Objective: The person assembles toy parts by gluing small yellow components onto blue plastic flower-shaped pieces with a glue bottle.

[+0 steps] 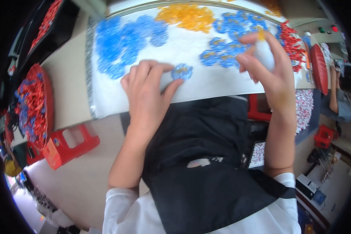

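Note:
My left hand [146,87] rests on the white work surface [199,80], fingertips pinching a small round blue cluster piece [182,71]. My right hand [267,64] is raised at the right and grips a small white bottle [263,52] with a yellow tip pointing up. Large patches of blue pieces [124,41], more blue pieces [230,39] and a yellow patch [187,16] lie spread on the surface beyond my hands.
A red tray [35,105] of red and blue pieces sits at the left, with a red plastic stool [72,144] below it. Red pieces [291,43] lie at the surface's right end. Another person [341,99] is at the far right. A dark apron covers my lap.

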Available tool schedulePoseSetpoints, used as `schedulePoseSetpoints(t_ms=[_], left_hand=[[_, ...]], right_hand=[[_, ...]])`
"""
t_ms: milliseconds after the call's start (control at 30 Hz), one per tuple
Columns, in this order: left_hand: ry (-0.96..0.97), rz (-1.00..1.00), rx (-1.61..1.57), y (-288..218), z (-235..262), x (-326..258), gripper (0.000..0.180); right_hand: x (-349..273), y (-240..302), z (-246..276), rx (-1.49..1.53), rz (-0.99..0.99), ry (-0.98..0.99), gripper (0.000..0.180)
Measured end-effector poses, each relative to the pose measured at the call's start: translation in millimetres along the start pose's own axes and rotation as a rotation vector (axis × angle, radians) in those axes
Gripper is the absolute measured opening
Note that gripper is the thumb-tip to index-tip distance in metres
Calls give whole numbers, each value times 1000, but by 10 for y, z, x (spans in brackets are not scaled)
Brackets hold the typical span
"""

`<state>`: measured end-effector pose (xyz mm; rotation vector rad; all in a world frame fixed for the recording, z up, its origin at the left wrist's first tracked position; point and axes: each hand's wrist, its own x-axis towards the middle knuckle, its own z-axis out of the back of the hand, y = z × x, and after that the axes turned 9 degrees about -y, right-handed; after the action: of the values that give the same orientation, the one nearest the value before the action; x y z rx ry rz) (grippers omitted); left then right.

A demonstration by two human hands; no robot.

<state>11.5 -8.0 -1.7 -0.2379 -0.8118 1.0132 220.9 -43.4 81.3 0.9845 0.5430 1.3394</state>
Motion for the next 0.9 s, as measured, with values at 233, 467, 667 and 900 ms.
schedulePoseSetpoints(t_ms=[233, 467, 667, 900], left_hand=[[132, -170, -40, -670, -495, 51, 36], [-214, -175, 229, -110, -306, 433, 38], [-3, -212, 300, 301, -1, 493, 31], [-80, -245, 84, 465, 169, 283, 30]], right_hand=[[-583, -225, 271, 470, -268, -342, 27], [-690, -337, 0, 555, -306, -188, 43], [-540, -337, -288, 663, -191, 33, 51], [-537, -364, -490, 692, -149, 105, 49]])
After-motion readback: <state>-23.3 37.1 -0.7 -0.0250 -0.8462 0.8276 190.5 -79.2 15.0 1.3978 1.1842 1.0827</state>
